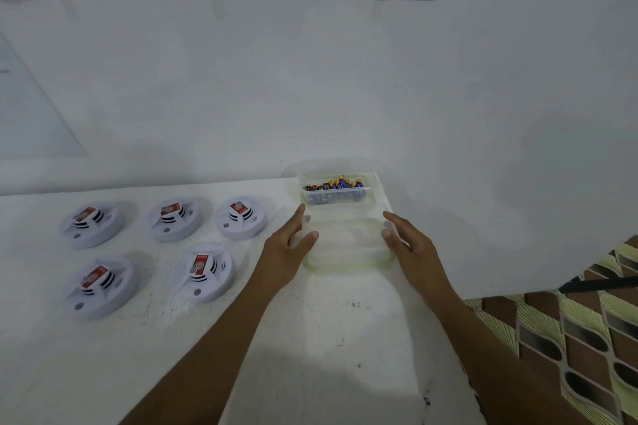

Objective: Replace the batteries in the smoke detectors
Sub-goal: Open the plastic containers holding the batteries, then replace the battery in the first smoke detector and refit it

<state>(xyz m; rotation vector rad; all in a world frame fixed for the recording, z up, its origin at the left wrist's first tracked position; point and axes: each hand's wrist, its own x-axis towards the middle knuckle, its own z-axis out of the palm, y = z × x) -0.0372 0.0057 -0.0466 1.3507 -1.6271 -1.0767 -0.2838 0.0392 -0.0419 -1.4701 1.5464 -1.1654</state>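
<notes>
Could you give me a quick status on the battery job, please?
Left hand and right hand open, flanking the empty clear tub. Battery tub right behind it. Five smoke detectors untouched, off to the left. Nothing in the way.

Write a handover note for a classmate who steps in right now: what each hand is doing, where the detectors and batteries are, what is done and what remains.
Left hand: open, fingers straight along the left side of the empty tub.
Right hand: open, at that tub's right side; I cannot tell if it touches.
Batteries: in the battery tub just behind the empty one, by the wall.
Five smoke detectors: on the table to the left, none in hand.
Done: nothing that shows.
Left: probably all five battery swaps.
</notes>
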